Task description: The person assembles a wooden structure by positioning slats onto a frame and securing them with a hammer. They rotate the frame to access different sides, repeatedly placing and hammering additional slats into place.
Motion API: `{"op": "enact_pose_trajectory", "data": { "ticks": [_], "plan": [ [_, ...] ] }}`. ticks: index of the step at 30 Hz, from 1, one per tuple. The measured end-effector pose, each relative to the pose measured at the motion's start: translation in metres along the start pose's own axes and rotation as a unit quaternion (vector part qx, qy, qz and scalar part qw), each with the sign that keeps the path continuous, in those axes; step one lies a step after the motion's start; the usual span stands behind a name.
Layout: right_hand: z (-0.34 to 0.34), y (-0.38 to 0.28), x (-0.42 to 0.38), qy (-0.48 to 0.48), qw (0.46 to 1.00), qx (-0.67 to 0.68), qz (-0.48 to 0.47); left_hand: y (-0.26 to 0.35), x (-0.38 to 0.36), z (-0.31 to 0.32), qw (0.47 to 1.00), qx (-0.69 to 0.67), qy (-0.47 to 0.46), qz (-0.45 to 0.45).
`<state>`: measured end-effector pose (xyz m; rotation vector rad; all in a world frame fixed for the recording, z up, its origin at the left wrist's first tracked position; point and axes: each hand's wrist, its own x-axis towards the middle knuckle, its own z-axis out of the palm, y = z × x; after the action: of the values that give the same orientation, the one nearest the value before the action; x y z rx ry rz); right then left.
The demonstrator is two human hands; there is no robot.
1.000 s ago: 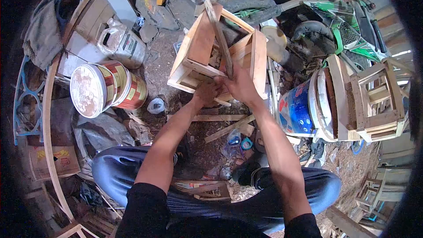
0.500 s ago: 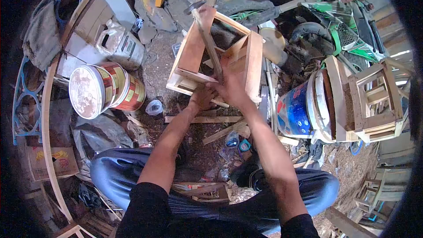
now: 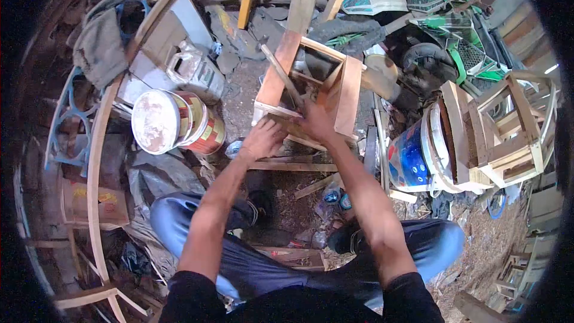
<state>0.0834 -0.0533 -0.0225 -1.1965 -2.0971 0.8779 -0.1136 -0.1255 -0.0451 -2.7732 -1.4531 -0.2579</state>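
A small open wooden box [image 3: 348, 93] of boards and slats stands in front of me on the ground. My right hand [image 3: 315, 122] is closed round the wooden handle of a hammer [image 3: 281, 75], over the near part of the box. The handle slants up to the left; its head is hard to make out now. Against the box's near left edge lies my left hand [image 3: 264, 137], fingers bent over the front board. Whether a nail is under those fingers cannot be seen.
Paint buckets [image 3: 156, 121] and a white jerrycan [image 3: 194, 72] stand at the left. To the right are a blue bucket [image 3: 409, 158] and a wooden frame [image 3: 508, 128]. Green motorcycle parts [image 3: 454, 39] lie at the back right. Wood strips [image 3: 293, 167] lie before my feet.
My left hand has slid left along the box's near edge, away from my right hand. The hammer stays in my right hand. The view has shifted, so the surroundings sit further right.
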Motion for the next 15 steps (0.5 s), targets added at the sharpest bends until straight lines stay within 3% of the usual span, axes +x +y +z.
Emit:
{"op": "enact_pose_trajectory", "data": {
  "ticks": [2, 3, 6, 7, 9, 12, 13, 14, 15],
  "plan": [
    [-0.01, 0.001, -0.002, -0.009, 0.999, -0.039, 0.008, -0.003, -0.001, -0.039, 0.993, 0.068, 0.092, 0.04],
    [-0.017, 0.001, -0.003, -0.016, 0.996, -0.081, 0.021, -0.004, 0.004, -0.048, 0.991, 0.085, 0.106, -0.008],
    [-0.047, -0.006, -0.024, 0.027, 0.996, -0.034, 0.073, -0.006, 0.042, -0.091, 0.984, 0.101, 0.146, 0.024],
    [-0.05, 0.01, -0.029, 0.032, 0.996, -0.04, 0.075, -0.009, 0.053, -0.089, 0.983, 0.098, 0.152, 0.029],
    [-0.055, 0.042, -0.038, 0.097, 0.994, -0.027, 0.044, -0.012, 0.068, -0.078, 0.994, -0.022, 0.067, 0.086],
    [-0.094, 0.009, -0.091, 0.168, 0.982, -0.025, 0.08, 0.008, 0.085, -0.065, 0.993, -0.019, 0.093, 0.073],
    [-0.101, -0.012, -0.111, 0.189, 0.967, -0.034, 0.165, 0.017, 0.088, -0.061, 0.982, -0.061, 0.161, 0.079],
    [-0.102, -0.027, -0.136, 0.21, 0.944, -0.041, 0.25, 0.02, 0.094, -0.057, 0.981, -0.067, 0.16, 0.087],
    [-0.089, -0.028, -0.166, 0.247, 0.933, -0.014, 0.263, 0.024, 0.099, -0.05, 0.976, -0.075, 0.185, 0.083]
  ]
}}
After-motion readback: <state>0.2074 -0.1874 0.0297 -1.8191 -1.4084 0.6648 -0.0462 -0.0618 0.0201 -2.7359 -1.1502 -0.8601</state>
